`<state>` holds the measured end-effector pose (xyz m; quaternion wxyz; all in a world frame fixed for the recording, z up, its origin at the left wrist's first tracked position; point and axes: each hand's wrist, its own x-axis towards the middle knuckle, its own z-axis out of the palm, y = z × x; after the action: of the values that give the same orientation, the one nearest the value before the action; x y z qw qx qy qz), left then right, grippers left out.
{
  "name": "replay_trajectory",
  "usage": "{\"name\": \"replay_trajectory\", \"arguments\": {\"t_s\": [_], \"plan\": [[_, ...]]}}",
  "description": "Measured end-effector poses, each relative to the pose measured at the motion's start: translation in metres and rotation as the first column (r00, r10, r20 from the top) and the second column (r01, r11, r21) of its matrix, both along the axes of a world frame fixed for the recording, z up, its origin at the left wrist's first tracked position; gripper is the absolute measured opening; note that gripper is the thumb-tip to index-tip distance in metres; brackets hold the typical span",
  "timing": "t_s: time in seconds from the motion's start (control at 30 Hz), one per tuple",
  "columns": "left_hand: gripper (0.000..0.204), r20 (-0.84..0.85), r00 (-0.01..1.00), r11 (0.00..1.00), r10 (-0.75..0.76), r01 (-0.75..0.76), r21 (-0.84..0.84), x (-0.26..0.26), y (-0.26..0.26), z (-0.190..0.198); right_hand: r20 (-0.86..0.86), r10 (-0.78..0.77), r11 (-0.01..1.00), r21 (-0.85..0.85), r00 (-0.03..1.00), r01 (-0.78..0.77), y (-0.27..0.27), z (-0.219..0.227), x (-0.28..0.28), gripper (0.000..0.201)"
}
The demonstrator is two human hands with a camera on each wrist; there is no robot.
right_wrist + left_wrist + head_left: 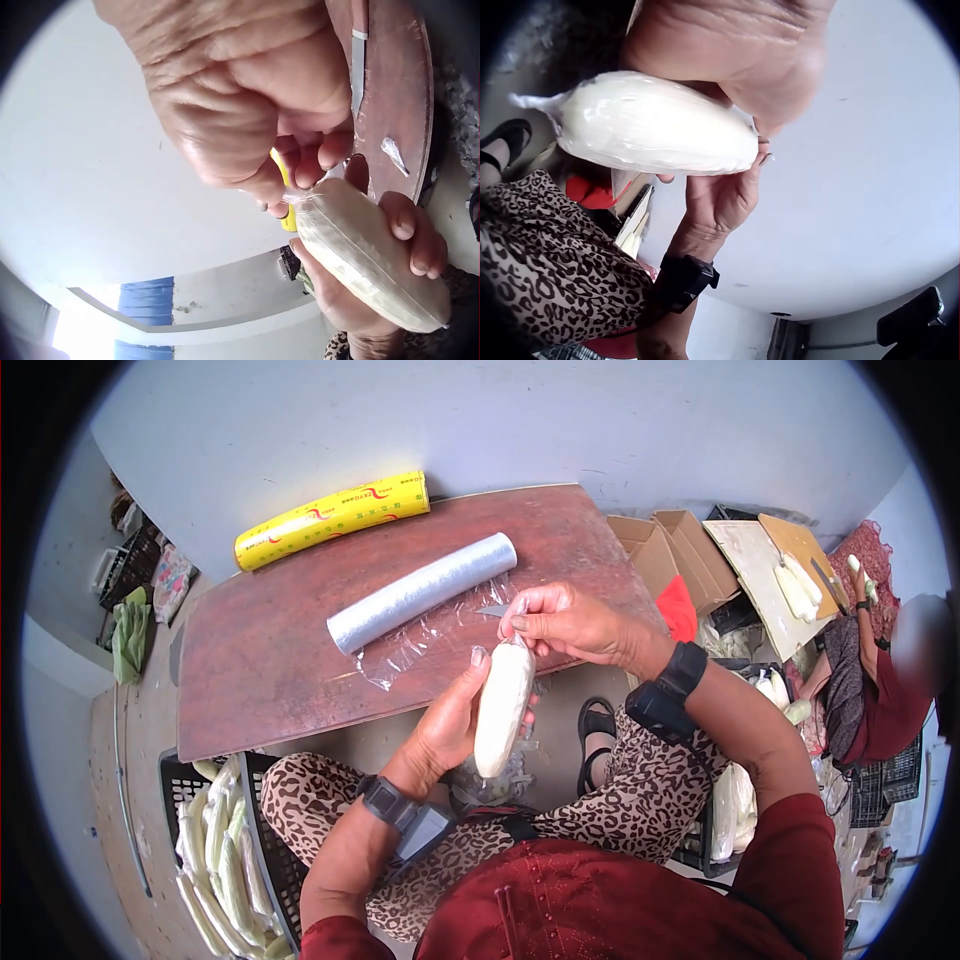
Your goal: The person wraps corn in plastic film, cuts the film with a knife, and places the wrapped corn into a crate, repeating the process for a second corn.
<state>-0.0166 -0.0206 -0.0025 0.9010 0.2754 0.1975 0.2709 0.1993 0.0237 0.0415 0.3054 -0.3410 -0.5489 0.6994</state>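
A pale, long vegetable (503,705) wrapped in clear film hangs tilted over the lap, in front of the table edge. The left hand (452,722) grips it around its side, thumb along one side and fingers behind. At its upper end the right hand (570,622) pinches the gathered film between thumb and fingers. In the right wrist view the twisted film (300,196) shows at the vegetable's (367,259) tip. The left wrist view shows a twisted film tail at the other end of the vegetable (652,127).
A clear film roll (425,592) lies on the red-brown table (270,690), its loose film toward the front edge. A yellow roll (335,520) lies behind. A knife (358,71) rests on the table. Crates of wrapped vegetables (225,850) flank the legs; another person (885,680) is at right.
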Motion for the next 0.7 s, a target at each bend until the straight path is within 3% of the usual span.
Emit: {"name": "replay_trajectory", "arguments": {"t_s": [0.23,0.43,0.7], "plan": [[0.042,0.029,0.994,0.982,0.103,-0.106,0.153,0.004,0.007,-0.009,0.058,-0.066,0.997,0.048,0.996,0.063,-0.002,-0.001,-0.003,0.018],[0.037,-0.038,0.983,0.972,0.18,-0.171,0.162,0.002,0.007,-0.005,0.113,-0.069,0.991,0.123,0.991,0.055,-0.002,-0.001,-0.003,0.019],[0.044,-0.192,0.969,0.958,0.154,-0.099,0.268,0.003,0.008,0.005,0.225,-0.103,0.974,0.218,0.969,0.053,-0.005,0.003,-0.008,0.018]]}}
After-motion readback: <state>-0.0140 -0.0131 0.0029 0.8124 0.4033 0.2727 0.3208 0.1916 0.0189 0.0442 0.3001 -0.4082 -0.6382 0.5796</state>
